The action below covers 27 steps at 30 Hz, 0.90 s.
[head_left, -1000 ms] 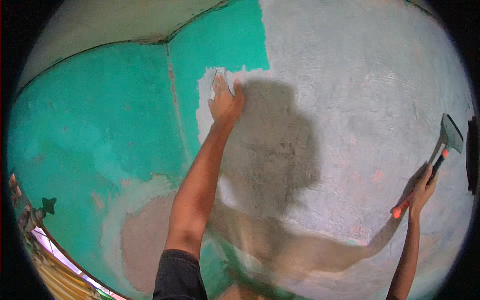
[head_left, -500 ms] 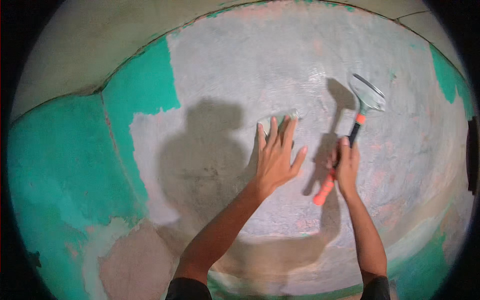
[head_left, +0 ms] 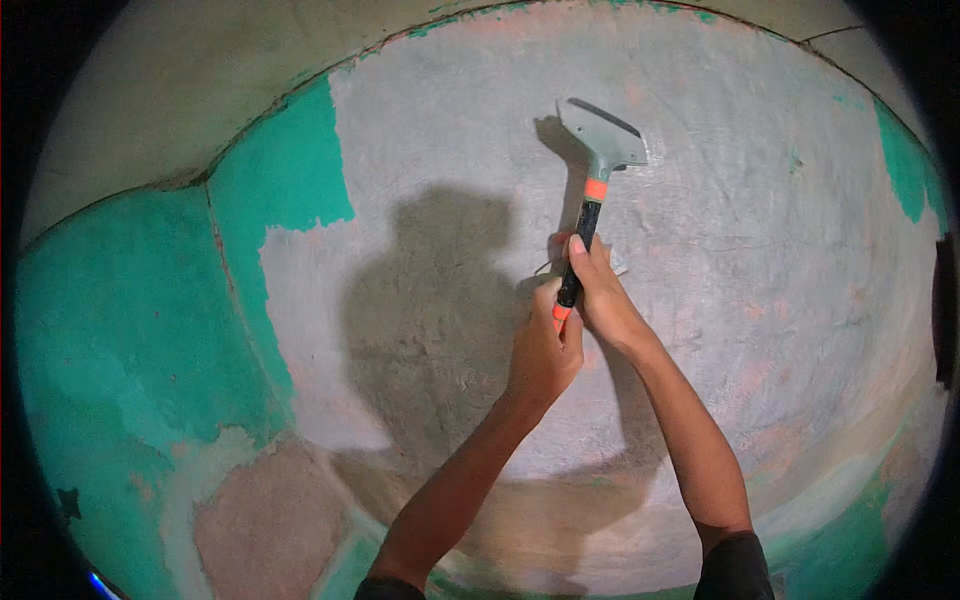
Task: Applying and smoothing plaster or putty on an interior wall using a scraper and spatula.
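A scraper (head_left: 600, 140) with a wide pale metal head and a black and orange handle is held upright in front of the grey-white patched wall (head_left: 760, 280). My right hand (head_left: 600, 290) is closed on the black middle of the handle, thumb along it. My left hand (head_left: 545, 340) is closed around the orange lower end, just below and left of the right. A thin pale flat piece (head_left: 618, 260) shows partly behind my right hand; which hand holds it, if either, I cannot tell.
Green paint (head_left: 120, 340) covers the left wall and the far-right edge. A pinkish-brown bare patch (head_left: 260, 520) is at lower left. The ceiling (head_left: 160, 90) meets the walls along a dark cracked line at the top. Shadows of me and the scraper fall on the wall.
My left hand has come off the wall and onto the scraper handle. My right hand has carried the scraper leftward to the centre. The view has swung to the right since a second ago.
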Tool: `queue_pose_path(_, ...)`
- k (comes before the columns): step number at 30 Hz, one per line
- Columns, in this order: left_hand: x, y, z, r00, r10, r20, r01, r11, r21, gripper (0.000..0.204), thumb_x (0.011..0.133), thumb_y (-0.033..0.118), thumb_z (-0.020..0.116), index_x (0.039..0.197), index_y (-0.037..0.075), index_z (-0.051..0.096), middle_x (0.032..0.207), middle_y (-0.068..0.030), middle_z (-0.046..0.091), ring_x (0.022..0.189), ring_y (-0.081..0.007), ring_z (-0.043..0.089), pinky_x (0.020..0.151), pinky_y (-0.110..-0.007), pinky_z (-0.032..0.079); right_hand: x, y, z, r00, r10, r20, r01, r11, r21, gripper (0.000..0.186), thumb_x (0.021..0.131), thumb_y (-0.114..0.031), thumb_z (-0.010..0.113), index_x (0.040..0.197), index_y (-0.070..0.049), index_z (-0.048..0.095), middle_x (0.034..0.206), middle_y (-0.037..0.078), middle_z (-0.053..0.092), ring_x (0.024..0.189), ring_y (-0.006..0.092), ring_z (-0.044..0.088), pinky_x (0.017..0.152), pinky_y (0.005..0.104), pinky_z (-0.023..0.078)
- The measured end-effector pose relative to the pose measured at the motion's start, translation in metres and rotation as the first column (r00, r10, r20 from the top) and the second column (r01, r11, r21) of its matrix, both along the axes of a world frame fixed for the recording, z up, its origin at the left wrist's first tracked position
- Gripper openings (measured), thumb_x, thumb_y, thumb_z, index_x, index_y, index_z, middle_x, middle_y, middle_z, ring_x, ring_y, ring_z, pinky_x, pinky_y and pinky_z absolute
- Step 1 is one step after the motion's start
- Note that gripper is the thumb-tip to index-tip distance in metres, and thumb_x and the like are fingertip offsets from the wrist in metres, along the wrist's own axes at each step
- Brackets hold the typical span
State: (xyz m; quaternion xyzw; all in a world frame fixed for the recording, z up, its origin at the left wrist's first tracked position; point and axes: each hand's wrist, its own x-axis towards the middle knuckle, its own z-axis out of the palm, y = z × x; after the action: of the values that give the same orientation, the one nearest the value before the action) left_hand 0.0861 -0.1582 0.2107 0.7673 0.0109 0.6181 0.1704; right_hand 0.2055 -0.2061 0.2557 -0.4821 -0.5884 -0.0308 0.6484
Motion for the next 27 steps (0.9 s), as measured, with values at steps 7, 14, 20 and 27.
queue_pose_path(7, -0.122, 0.011, -0.026, 0.976, 0.219, -0.009, -0.215, 0.950, -0.227, 0.040, 0.104, 0.024, 0.060, 0.136, 0.002, 0.047, 0.089, -0.0059, 0.061, 0.070, -0.0124, 0.058, 0.064, -0.030, 0.049, 0.000, -0.014, 0.004, 0.991, 0.067, 0.119, -0.068, 0.998, 0.006, 0.054, 0.112, -0.047, 0.025, 0.131, -0.003, 0.049, 0.125, 0.012, 0.051, 0.112, 0.0220, 0.048, 0.106, 0.0346, 0.036)
queue_pose_path(14, -0.241, 0.048, -0.017, 0.948, 0.300, -0.105, -0.318, 0.880, -0.352, 0.043, 0.108, 0.020, 0.050, 0.146, 0.002, 0.041, 0.092, -0.0190, 0.062, 0.076, -0.0251, 0.062, 0.071, -0.038, 0.049, -0.022, -0.011, -0.003, 0.894, -0.265, 0.362, 0.217, 0.962, 0.167, 0.030, 0.107, -0.022, 0.044, 0.127, -0.002, 0.053, 0.126, 0.016, 0.054, 0.113, 0.0282, 0.048, 0.106, 0.0384, 0.035)
queue_pose_path(20, -0.250, 0.090, -0.003, 0.869, 0.448, -0.211, -0.484, 0.860, -0.165, 0.049, 0.109, 0.018, 0.046, 0.155, 0.008, 0.036, 0.082, -0.0203, 0.058, 0.069, -0.0263, 0.058, 0.064, -0.038, 0.047, -0.023, 0.009, -0.016, 0.734, -0.468, 0.493, 0.339, 0.881, 0.330, 0.029, 0.103, -0.018, 0.050, 0.127, -0.002, 0.054, 0.128, 0.019, 0.052, 0.115, 0.0334, 0.046, 0.108, 0.0491, 0.029)
queue_pose_path(27, -0.264, 0.098, 0.012, 0.778, 0.578, -0.247, -0.590, 0.807, 0.031, 0.050, 0.107, 0.018, 0.050, 0.156, 0.013, 0.039, 0.068, -0.0225, 0.060, 0.053, -0.0321, 0.059, 0.055, -0.038, 0.045, -0.013, 0.023, -0.034, 0.705, -0.601, 0.376, 0.408, 0.778, 0.478, 0.028, 0.095, 0.000, 0.060, 0.122, 0.001, 0.053, 0.130, 0.025, 0.046, 0.121, 0.0394, 0.049, 0.103, 0.0465, 0.042)
